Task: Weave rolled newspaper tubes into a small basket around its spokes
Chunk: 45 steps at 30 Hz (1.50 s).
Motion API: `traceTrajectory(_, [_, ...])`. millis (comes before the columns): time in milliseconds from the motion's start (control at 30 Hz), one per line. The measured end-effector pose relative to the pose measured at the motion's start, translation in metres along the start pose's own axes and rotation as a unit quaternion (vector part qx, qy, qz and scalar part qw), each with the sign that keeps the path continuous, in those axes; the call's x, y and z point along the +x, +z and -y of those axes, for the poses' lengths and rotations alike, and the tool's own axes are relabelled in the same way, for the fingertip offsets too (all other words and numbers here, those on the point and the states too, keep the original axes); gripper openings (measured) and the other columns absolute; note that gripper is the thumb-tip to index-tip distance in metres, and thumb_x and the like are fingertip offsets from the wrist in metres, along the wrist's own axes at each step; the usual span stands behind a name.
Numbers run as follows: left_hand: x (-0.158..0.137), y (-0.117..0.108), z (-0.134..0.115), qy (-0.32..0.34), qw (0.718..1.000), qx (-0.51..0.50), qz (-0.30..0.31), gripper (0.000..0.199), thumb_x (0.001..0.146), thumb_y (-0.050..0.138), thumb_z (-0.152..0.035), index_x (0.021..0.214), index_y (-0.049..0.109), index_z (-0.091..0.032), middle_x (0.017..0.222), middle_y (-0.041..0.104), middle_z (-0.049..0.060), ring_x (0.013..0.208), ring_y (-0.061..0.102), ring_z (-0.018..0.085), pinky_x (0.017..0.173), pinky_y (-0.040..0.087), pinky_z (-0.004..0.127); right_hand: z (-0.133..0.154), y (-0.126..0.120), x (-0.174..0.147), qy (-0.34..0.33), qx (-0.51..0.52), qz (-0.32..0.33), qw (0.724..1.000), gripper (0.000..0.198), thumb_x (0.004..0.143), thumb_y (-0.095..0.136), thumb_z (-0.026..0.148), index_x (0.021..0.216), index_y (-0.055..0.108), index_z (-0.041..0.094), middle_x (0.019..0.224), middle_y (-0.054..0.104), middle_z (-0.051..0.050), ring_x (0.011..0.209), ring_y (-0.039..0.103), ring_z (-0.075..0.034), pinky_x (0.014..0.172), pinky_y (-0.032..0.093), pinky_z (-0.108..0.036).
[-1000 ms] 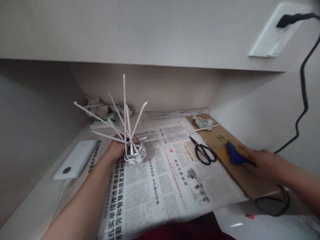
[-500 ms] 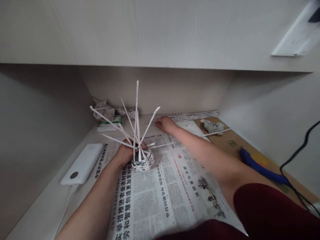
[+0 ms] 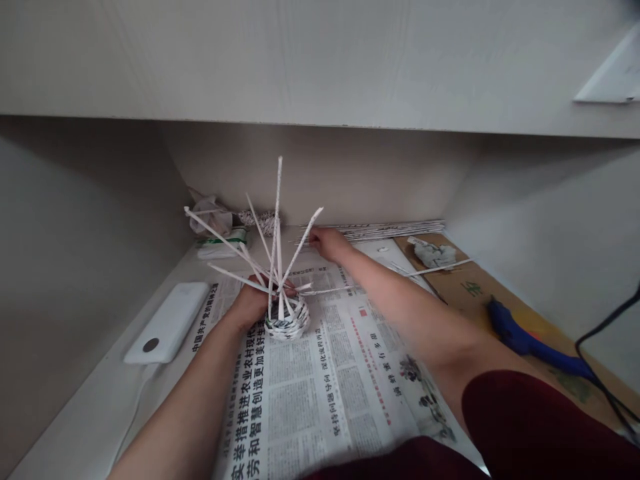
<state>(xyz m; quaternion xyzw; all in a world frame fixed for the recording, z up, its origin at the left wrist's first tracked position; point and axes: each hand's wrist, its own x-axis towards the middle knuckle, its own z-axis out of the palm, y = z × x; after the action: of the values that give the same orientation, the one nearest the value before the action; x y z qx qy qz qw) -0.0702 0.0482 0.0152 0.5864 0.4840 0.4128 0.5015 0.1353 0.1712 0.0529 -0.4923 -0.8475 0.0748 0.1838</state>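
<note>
My left hand (image 3: 253,300) is closed around the far left side of a small woven paper basket (image 3: 287,321), its fingers partly hidden by the uprights. Several rolled-paper spokes (image 3: 279,220) fan up and outward from the basket, which rests on or just above the newspaper (image 3: 345,373). At the back wall, my right hand (image 3: 330,245) reaches to the left end of a bundle of rolled paper sticks (image 3: 395,231). Its fingers are bent and pinched together at the stick ends; how many sticks they grip cannot be made out.
A white power bank (image 3: 167,323) with a cable lies left. A blue glue gun (image 3: 535,343) with a black cord and a crumpled grey lump (image 3: 434,253) rest on cardboard (image 3: 465,320). A tissue pack (image 3: 223,244) sits back left. An overhead panel (image 3: 320,67) overhangs the workspace.
My right hand has shifted slightly left and up along the stick ends. The left hand keeps its hold on the basket. The whole view has tilted a little.
</note>
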Motion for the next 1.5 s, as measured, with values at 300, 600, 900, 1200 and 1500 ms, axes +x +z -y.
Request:
traceTrajectory(300, [-0.001, -0.006, -0.003, -0.012, 0.999, -0.034, -0.032, 0.024, 0.058, 0.082, -0.03, 0.071, 0.071, -0.014, 0.061, 0.069, 0.002, 0.053, 0.06, 0.016, 0.052, 0.048, 0.027, 0.016, -0.095, -0.024, -0.067, 0.057, -0.089, 0.992, 0.014, 0.086, 0.055, 0.019, 0.094, 0.066, 0.016, 0.083, 0.067, -0.004, 0.076, 0.056, -0.015, 0.071, 0.038, -0.025])
traceTrajectory(600, [-0.003, -0.003, -0.007, 0.002, 1.0, -0.012, -0.027, 0.019, 0.058, 0.081, -0.03, 0.069, 0.072, -0.017, 0.062, 0.07, 0.002, 0.056, 0.062, 0.018, 0.056, 0.05, 0.029, 0.034, -0.07, -0.126, -0.08, -0.008, -0.156, 0.984, 0.025, 0.097, 0.046, 0.027, 0.095, 0.07, 0.021, 0.089, 0.069, -0.005, 0.086, 0.056, -0.02, 0.078, 0.037, -0.031])
traceTrajectory(900, [-0.004, 0.004, -0.006, -0.006, 1.0, 0.025, 0.003, 0.023, 0.059, 0.081, -0.032, 0.071, 0.072, -0.015, 0.064, 0.07, 0.003, 0.054, 0.061, 0.016, 0.054, 0.049, 0.027, 0.042, -0.043, -0.17, -0.085, -0.058, -0.213, 0.972, 0.022, 0.096, 0.051, 0.022, 0.092, 0.072, 0.027, 0.083, 0.07, 0.0, 0.081, 0.053, -0.018, 0.089, 0.026, -0.038])
traceTrajectory(1200, [-0.005, 0.009, -0.005, -0.008, 0.999, 0.037, 0.023, 0.023, 0.061, 0.082, -0.029, 0.073, 0.071, -0.014, 0.064, 0.068, 0.002, 0.055, 0.06, 0.015, 0.053, 0.048, 0.025, 0.043, -0.039, -0.171, -0.099, -0.06, -0.204, 0.972, 0.023, 0.096, 0.051, 0.022, 0.091, 0.072, 0.031, 0.082, 0.069, 0.001, 0.082, 0.052, -0.019, 0.09, 0.024, -0.041])
traceTrajectory(1500, [-0.006, 0.01, -0.007, -0.009, 0.999, 0.031, 0.031, 0.021, 0.062, 0.082, -0.028, 0.073, 0.072, -0.014, 0.063, 0.068, 0.001, 0.055, 0.059, 0.014, 0.054, 0.048, 0.026, 0.044, -0.039, -0.171, -0.096, -0.07, -0.194, 0.974, 0.024, 0.095, 0.052, 0.02, 0.094, 0.072, 0.031, 0.082, 0.067, 0.001, 0.082, 0.05, -0.019, 0.087, 0.024, -0.041])
